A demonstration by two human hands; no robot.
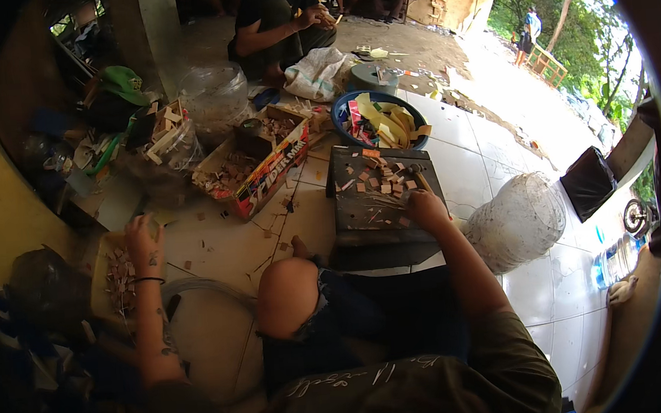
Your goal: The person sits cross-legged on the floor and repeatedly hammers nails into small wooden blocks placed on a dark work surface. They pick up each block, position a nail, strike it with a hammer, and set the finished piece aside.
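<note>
Wood chips (387, 179) lie scattered on the dark board (361, 212) at about eleven o'clock from the right hand (426, 205), whose grip I cannot tell, while the left hand (145, 244) rests spread-fingered on the far-left chip pile (119, 276).

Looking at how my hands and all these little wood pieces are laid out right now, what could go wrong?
1. The right hand rests on the dark board among loose small wood squares; a sweep might knock some onto the tiled floor.
2. The left hand reaches far sideways to the yellow tray of pieces, out of your main line of sight, so fumbles seem likelier.
</note>
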